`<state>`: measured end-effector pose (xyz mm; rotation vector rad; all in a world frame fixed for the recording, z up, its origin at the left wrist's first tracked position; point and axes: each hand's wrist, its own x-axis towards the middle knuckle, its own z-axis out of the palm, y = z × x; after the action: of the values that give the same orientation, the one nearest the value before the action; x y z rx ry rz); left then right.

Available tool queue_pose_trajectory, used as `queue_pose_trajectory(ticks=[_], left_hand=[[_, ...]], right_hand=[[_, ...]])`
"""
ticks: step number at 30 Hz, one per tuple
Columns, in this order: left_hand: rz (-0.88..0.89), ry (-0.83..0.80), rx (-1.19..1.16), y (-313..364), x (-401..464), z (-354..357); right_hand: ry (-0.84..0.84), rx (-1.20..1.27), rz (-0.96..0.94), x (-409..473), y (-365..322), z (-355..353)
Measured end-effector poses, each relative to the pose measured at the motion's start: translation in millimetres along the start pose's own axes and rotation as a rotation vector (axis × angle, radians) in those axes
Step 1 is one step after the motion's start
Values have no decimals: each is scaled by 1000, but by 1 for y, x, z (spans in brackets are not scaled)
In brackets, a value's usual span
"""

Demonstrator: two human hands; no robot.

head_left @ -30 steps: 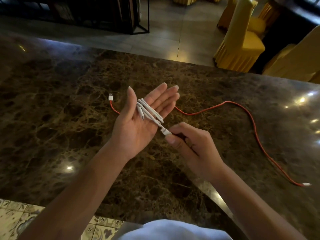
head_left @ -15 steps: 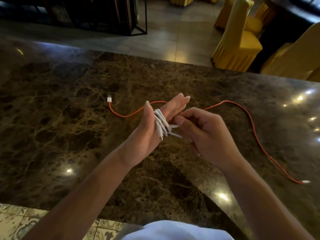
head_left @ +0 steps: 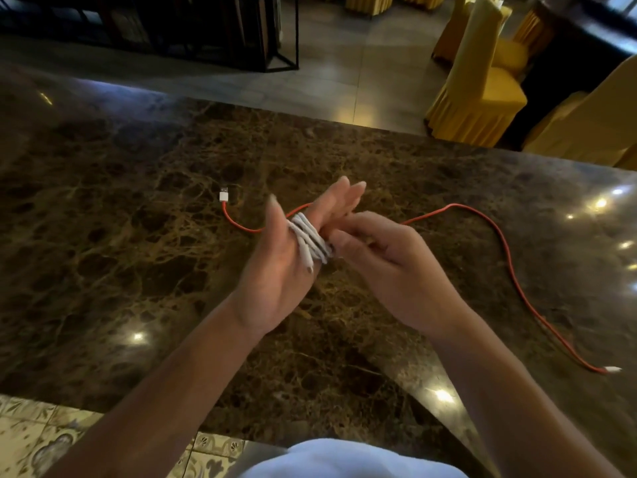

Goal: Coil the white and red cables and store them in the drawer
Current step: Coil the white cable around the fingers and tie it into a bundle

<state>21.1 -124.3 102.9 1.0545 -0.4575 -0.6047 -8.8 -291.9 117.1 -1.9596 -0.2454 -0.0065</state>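
Observation:
The white cable (head_left: 309,240) is wound in several loops around the palm of my left hand (head_left: 286,267), which stands edge-up with straight fingers above the marble table (head_left: 138,236). One white plug tip hangs below the loops. My right hand (head_left: 389,267) touches the coil from the right, fingertips pinched at the loops; the cable end there is hidden. The red cable (head_left: 513,270) lies loose on the table behind my hands, running from a white plug at the left to a white plug at the far right. No drawer is visible.
The dark brown marble table's far edge runs across the upper frame, with tiled floor beyond. Yellow-covered chairs (head_left: 482,84) stand at the back right and a black metal shelf frame (head_left: 241,29) at the back left. Patterned floor tiles (head_left: 41,439) show at the near left.
My left hand turned from palm-up to edge-up. My right hand carried the free white end up and pressed in against the coil, so no loose white tail shows now.

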Motion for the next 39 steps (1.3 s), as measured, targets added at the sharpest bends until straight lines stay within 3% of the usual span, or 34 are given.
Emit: queue_pose_trajectory(ticks=[5, 7, 10, 15, 23, 25, 28, 31, 34, 36, 39], left_hand=[[63, 120, -271, 13, -7, -12], [75, 149, -287, 13, -7, -12], [87, 142, -253, 14, -5, -6], [74, 127, -226, 12, -3, 2], [6, 123, -179, -1, -1, 0], [5, 109, -202, -1, -1, -1], [37, 125, -228, 3, 3, -2], [58, 201, -270, 7, 7, -4], [68, 237, -292, 7, 7, -6], [71, 253, -244, 3, 6, -6], [110, 272, -195, -3, 7, -5]], right_hand=[[122, -49, -85, -4, 5, -6], [110, -8, -75, -3, 8, -2], [228, 1, -96, 0, 8, 10], [366, -131, -193, 5, 6, 16], [80, -447, -362, 3, 5, -4], [16, -417, -402, 3, 2, -6], [89, -237, -258, 0, 2, 1], [246, -395, -296, -4, 4, 10], [85, -433, -386, -7, 1, 12], [-37, -301, -252, -9, -2, 15], [-31, -239, -51, -5, 0, 19]])
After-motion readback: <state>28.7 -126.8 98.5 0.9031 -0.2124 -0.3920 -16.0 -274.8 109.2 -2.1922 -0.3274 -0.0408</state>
